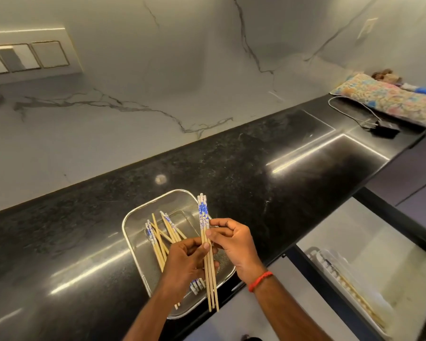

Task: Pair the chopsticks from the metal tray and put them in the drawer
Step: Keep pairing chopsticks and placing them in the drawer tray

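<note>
A metal mesh tray (133,225) sits on the black counter near its front edge and holds several loose wooden chopsticks (159,239) with blue-and-white tops. Above the tray's right side I hold a small bundle of chopsticks (203,212) upright, tops pointing away. My left hand (185,262) grips the bundle at mid-length. My right hand (234,242), with a red thread at the wrist, pinches the same bundle just below the patterned tops. An open drawer (369,244) lies at the lower right, with a white organiser (330,264) holding chopsticks (362,303).
The black granite counter (256,173) runs to the right, backed by a marble wall. A patterned cloth pouch (389,99), a white cable and a small black adapter (386,127) lie at the far right. Wall switches (27,57) sit at the upper left.
</note>
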The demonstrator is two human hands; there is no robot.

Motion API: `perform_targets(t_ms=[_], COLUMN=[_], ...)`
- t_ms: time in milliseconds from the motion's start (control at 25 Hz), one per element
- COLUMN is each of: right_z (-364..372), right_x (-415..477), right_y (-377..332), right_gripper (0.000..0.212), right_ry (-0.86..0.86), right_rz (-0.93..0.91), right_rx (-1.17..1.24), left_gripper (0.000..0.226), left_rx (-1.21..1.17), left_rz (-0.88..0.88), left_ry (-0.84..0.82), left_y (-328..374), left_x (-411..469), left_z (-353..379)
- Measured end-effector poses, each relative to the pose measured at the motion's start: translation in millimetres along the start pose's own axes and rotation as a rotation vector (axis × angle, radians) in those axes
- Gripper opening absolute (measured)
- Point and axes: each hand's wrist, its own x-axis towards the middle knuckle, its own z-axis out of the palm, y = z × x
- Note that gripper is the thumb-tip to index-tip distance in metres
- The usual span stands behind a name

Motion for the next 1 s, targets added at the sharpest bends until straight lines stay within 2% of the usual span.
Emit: perform_targets(t_ms=[160, 440, 1000], right_z=[-15, -50, -172], right_x=[0, -4, -36], right_y=[-4, -10, -9], right_gripper=[0.032, 0.023, 0.026], right_ry=[0.047, 0.077, 0.207], right_rz=[-0.007, -0.036, -0.035], right_rx=[0.017, 0.027, -0.060], left_gripper=[0.014, 0.015, 0.016], left_rx=[0.051, 0.102, 0.219], left_rz=[-0.009, -0.016, -0.043], left_ry=[-0.059, -0.114, -0.222], left_y=[-2, -2, -32], left_x=[7, 16, 13], left_z=[15, 47, 167])
